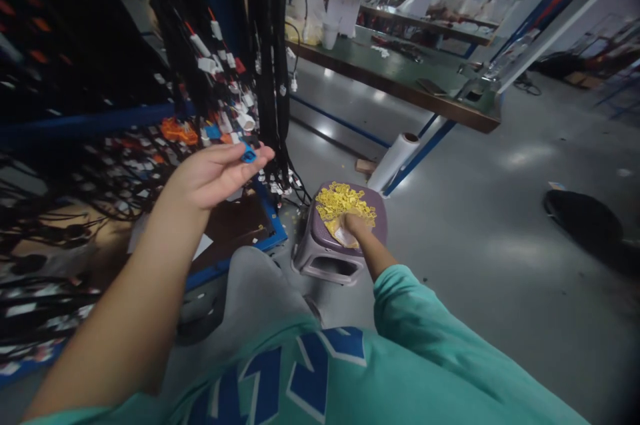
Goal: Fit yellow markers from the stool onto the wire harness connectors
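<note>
Teal shirt (425, 372) is filling the near view, L hand (213, 175) pinching blue connector (249, 155), R hand (352, 221) picking at yellow pcs (340, 198) (grip hidden, can't tell), next prob. needing one lifted.

We can't see what the right hand (351, 222) is gripping, since it covers its own fingertips down at the yellow pieces (343, 197), and those are honestly too small for us to make out properly. The left hand (213, 178) hides part of the little blue piece (249, 156), so no clue what that is. Black cables (267, 45) run off the top edge, and the far benches (430, 24) look pretty blurry to us.
</note>
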`<state>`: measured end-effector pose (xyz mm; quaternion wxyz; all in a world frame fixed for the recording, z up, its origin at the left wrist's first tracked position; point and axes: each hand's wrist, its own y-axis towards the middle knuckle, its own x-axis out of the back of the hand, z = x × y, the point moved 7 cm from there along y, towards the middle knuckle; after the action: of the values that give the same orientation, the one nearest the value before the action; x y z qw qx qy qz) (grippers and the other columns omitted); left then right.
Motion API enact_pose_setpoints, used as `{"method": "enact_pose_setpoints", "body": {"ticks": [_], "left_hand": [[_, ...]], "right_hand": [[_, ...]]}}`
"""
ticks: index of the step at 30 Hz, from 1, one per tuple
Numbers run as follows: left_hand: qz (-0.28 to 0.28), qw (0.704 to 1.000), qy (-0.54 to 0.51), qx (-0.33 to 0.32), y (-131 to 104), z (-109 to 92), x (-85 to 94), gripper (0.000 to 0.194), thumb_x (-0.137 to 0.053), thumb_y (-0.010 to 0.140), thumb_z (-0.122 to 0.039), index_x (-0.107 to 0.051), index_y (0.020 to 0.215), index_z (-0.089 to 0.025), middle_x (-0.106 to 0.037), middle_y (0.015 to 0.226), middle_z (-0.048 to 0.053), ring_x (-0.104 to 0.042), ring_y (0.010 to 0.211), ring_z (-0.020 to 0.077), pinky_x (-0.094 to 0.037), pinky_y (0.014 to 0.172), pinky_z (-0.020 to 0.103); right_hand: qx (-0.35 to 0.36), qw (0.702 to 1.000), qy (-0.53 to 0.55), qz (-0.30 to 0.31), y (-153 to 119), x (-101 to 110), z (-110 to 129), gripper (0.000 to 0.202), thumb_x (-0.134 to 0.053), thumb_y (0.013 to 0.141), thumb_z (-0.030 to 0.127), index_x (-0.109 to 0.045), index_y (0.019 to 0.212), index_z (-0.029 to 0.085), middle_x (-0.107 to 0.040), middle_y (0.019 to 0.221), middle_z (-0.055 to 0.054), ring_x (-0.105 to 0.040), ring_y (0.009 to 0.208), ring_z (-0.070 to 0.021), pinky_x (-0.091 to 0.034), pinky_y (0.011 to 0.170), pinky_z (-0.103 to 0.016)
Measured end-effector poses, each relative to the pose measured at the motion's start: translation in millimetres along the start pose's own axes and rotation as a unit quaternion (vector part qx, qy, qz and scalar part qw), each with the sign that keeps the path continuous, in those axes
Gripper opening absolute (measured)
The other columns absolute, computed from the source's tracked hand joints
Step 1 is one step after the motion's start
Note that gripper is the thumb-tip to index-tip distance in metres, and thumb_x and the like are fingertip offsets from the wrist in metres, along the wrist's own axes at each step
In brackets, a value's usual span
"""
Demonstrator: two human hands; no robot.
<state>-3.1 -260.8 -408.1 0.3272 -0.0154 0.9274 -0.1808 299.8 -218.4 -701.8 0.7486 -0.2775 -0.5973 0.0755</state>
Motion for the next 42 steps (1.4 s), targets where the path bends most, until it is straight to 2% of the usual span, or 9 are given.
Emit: {"method": "enact_pose_setpoints", "body": {"ticks": [4,11,18,22,26,29,30,35,42], "left_hand": [[0.006,1.000,0.027,0.002,-0.3,2.8,-1.6,0.033,-0.030,0.089,-0.001,-0.050,0.115,0.005,-0.068,0.074,0.015,-0.069,0.072,0.0185,-0.057,0.064,0.022],[0.073,0.994,0.013,0.075,-5.2,15.7,-9.0,0.030,-0.031,0.092,-0.012,-0.056,0.108,-0.004,-0.068,0.073,0.012,-0.064,0.052,0.0141,-0.052,0.047,0.021],[0.088,0.993,0.027,0.073,-8.6,22.9,-10.4,0.026,-0.033,0.089,-0.003,-0.058,0.095,0.000,-0.069,0.080,0.016,-0.061,0.050,0.0102,-0.049,0.047,0.017],[0.096,0.993,0.013,0.071,-10.2,25.0,-10.6,0.028,-0.033,0.089,-0.003,-0.060,0.085,0.000,-0.069,0.079,0.017,-0.062,0.052,0.0102,-0.052,0.051,0.017],[0.092,0.991,-0.010,0.094,-12.0,31.2,-10.4,0.030,-0.034,0.092,-0.008,-0.062,0.082,-0.003,-0.067,0.069,0.011,-0.059,0.048,0.0076,-0.049,0.046,0.014],[0.081,0.991,-0.024,0.099,-14.5,36.9,-11.2,0.030,-0.037,0.093,-0.013,-0.062,0.078,-0.006,-0.066,0.065,0.007,-0.055,0.044,0.0055,-0.046,0.043,0.012],[0.078,0.992,-0.025,0.098,-15.6,38.4,-11.4,0.030,-0.037,0.093,-0.014,-0.062,0.077,-0.007,-0.065,0.065,0.006,-0.053,0.042,0.0047,-0.045,0.041,0.012],[0.077,0.994,0.002,0.073,-21.0,40.3,-10.4,0.024,-0.043,0.091,-0.017,-0.060,0.075,-0.010,-0.062,0.061,0.001,-0.051,0.039,0.0048,-0.041,0.039,0.015],[0.105,0.990,0.087,-0.039,-25.8,23.4,-13.2,0.005,-0.056,0.080,-0.009,-0.056,0.079,-0.013,-0.057,0.057,0.000,-0.056,0.049,0.0092,-0.044,0.047,0.017]], "right_hand": [[0.009,1.000,0.005,-0.012,-0.6,-7.5,-2.0,0.033,-0.054,0.088,0.033,-0.055,0.113,0.012,-0.057,0.116,-0.010,-0.058,0.102,-0.0193,-0.050,0.087,-0.040],[-0.005,0.998,0.049,-0.035,-5.1,-4.7,-8.9,0.029,-0.053,0.088,0.032,-0.056,0.111,0.014,-0.058,0.113,-0.008,-0.058,0.101,-0.0185,-0.050,0.086,-0.039],[-0.003,0.972,0.212,-0.104,-23.6,29.5,-15.7,0.021,-0.055,0.087,0.030,-0.060,0.098,0.013,-0.062,0.100,-0.006,-0.060,0.090,-0.0151,-0.051,0.081,-0.035],[0.041,0.911,0.369,-0.178,-51.2,71.4,-9.7,0.021,-0.053,0.085,0.031,-0.059,0.085,0.011,-0.063,0.081,-0.005,-0.060,0.070,-0.0121,-0.050,0.070,-0.029],[0.155,0.820,0.508,-0.213,-108.3,116.8,37.6,0.027,-0.056,0.075,0.043,-0.055,0.087,0.018,-0.062,0.073,0.002,-0.060,0.063,-0.0092,-0.051,0.064,-0.025],[0.358,0.658,0.649,-0.131,-170.3,150.7,100.2,0.028,-0.071,0.062,0.040,-0.056,0.074,0.020,-0.059,0.059,0.006,-0.058,0.053,-0.0090,-0.051,0.055,-0.024],[0.393,0.628,0.664,-0.096,-188.5,158.3,118.4,0.026,-0.074,0.061,0.036,-0.057,0.072,0.020,-0.061,0.059,0.005,-0.058,0.051,-0.0089,-0.051,0.054,-0.024],[0.451,0.593,0.667,-0.015,-235.8,175.1,168.3,0.018,-0.074,0.063,0.029,-0.065,0.076,0.020,-0.070,0.069,0.001,-0.065,0.058,-0.0110,-0.057,0.062,-0.028],[0.463,0.591,0.661,-0.008,-243.2,168.3,177.0,0.009,-0.070,0.068,0.023,-0.065,0.075,0.021,-0.069,0.068,0.003,-0.064,0.059,-0.0087,-0.056,0.063,-0.024]]}}
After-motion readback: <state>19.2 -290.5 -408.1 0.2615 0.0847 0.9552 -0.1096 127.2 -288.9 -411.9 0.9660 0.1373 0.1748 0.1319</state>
